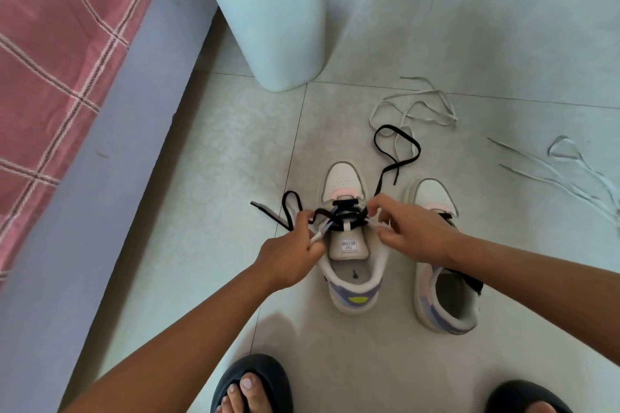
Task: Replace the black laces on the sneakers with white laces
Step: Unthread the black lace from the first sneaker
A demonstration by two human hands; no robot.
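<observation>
Both hands are working the unlacing step at the left sneaker (350, 245): left hand (288, 258) and right hand (411, 233) are each pinching the black lace (397, 147) beside its tongue, with lower eyelets judged next and white laces (419, 107) lying beyond its toe.

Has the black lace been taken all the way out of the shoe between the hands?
No. The black lace is threaded through the lower eyelets of the left sneaker, its loose ends trailing on the floor.
</observation>
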